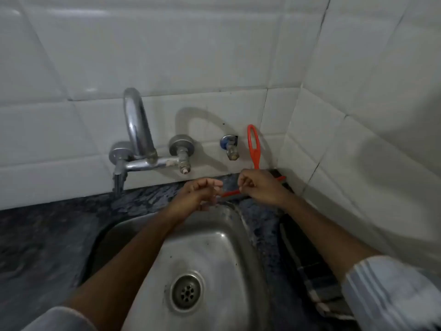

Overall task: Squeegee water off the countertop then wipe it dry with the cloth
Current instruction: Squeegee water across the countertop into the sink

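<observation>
- The red squeegee (254,149) stands at the tabletop's (59,225) far right corner, its looped handle upright against the tiled wall (191,56) and its blade along the back edge.
- The right hand (260,187) sits right over the blade's middle, fingers curled in; whether they actually grip the squeegee, I cannot tell.
- The left hand (198,194) hovers just left of the blade's left tip, fingers loosely curled, holding nothing.
- Both hands are close together behind the steel sink (214,247).
- A dark striped cloth (317,275) lies along the tabletop's right edge, well behind the hands, under the right forearm.
- The tap (138,139) juts from the wall left of the squeegee.
</observation>
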